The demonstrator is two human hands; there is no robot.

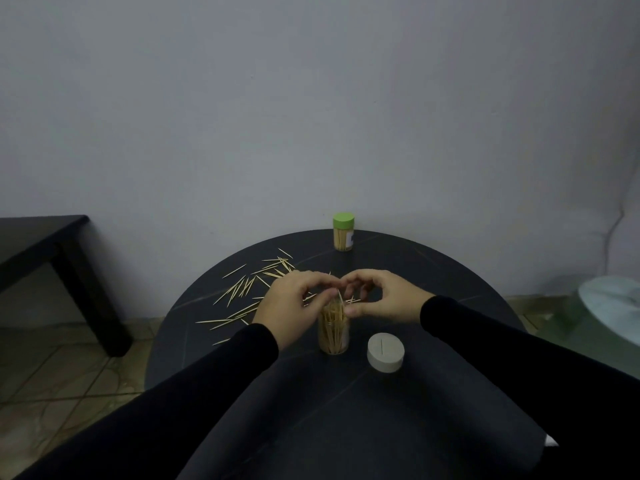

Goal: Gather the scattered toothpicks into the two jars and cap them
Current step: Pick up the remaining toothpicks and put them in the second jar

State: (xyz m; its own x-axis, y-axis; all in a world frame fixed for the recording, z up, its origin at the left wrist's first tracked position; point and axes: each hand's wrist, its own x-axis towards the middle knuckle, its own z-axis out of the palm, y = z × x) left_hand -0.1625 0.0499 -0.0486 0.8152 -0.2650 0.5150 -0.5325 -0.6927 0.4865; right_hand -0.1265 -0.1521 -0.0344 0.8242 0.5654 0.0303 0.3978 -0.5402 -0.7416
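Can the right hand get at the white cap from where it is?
Probably yes. The white cap lies on the table near the right hand, beside the open jar, with nothing visible between them.

Home room — tiled floor [52, 368], round table [450, 271]

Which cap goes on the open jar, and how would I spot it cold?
Start at the round black table. Near its middle both hands work over the open jar packed with toothpicks. Just right of that jar lies the loose cap: pale grey, round, lying flat, unlike the green cap already on the far jar.
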